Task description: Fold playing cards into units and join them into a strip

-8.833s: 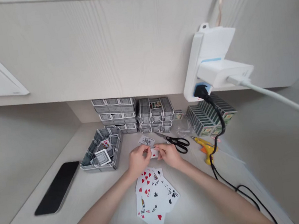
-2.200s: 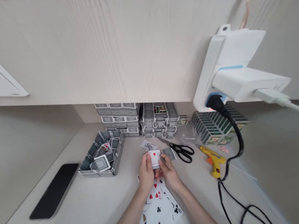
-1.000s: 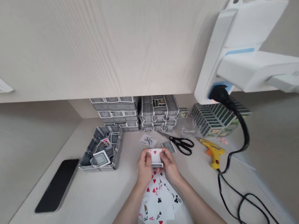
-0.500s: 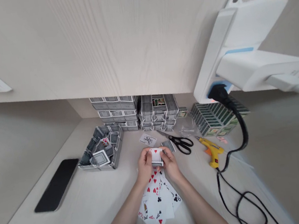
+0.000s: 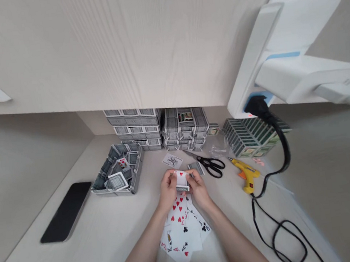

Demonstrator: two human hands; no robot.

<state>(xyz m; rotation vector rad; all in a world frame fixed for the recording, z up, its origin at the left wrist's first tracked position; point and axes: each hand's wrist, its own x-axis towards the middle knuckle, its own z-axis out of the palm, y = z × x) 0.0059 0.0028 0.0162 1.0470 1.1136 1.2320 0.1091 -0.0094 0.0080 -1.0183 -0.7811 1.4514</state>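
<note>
Between my two hands is a playing card (image 5: 182, 179), its heart face up and its near edge folded to show a strip of the patterned back. My left hand (image 5: 169, 188) pinches the card's left side, and my right hand (image 5: 197, 185) pinches its right side. Below them on the table lies a spread of loose playing cards (image 5: 185, 232), faces up, partly under my wrists. A face-down card (image 5: 196, 169) rests just beyond my right hand. Further off lies a joker card (image 5: 172, 160).
At left stand a tray made of folded cards (image 5: 134, 188) holding loose cards, and a black phone (image 5: 66, 212). Stacked card boxes (image 5: 185, 125) are at the back. Scissors (image 5: 213, 166), a yellow glue gun (image 5: 248, 175) with its cable, and green card packs (image 5: 246, 136) lie right. A power strip (image 5: 258, 51) hangs above.
Both hands keep their hold on the folded card, almost in the same place. The whole view has shifted slightly; the things on the table have not moved.
</note>
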